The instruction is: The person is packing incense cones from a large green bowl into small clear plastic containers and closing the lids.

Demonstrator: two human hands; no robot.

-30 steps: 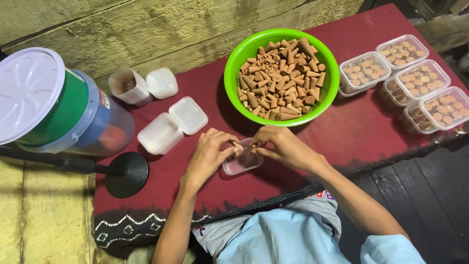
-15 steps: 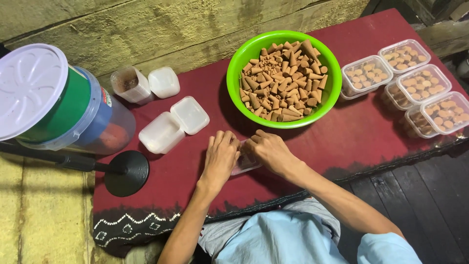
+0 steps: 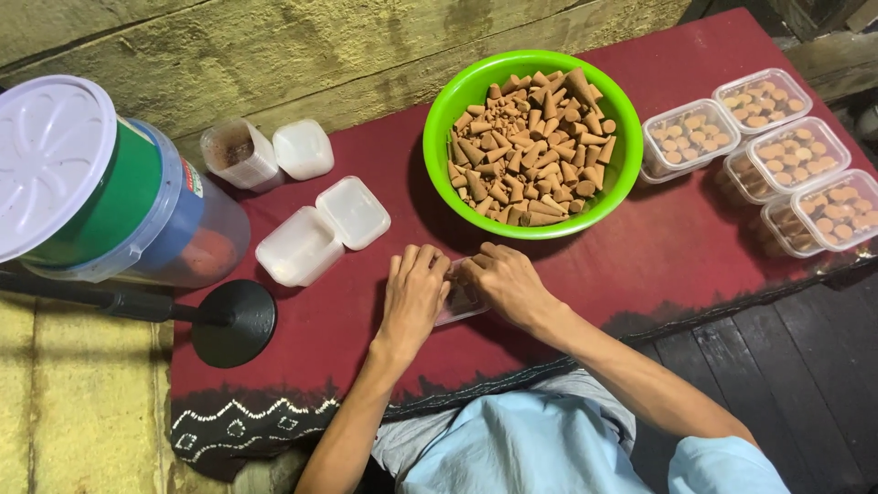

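A small clear plastic box (image 3: 460,303) with brown cones inside lies on the dark red cloth (image 3: 695,247), just in front of the green bowl (image 3: 444,123). My left hand (image 3: 413,297) rests palm-down on its left side, fingers pressing its top. My right hand (image 3: 506,282) covers its right side, fingers curled over the lid. Most of the box is hidden under both hands. The bowl is heaped with brown cone-shaped pieces (image 3: 535,146).
Several filled, lidded clear boxes (image 3: 764,151) sit at the right edge. Empty white boxes (image 3: 325,229) lie to the left, with two small tubs (image 3: 270,153) behind them. A large lidded bucket (image 3: 87,187) and a black round stand base (image 3: 233,322) are at far left.
Both hands have flattened down onto the small box, pressing its top, and shifted slightly right. The rest has not moved.
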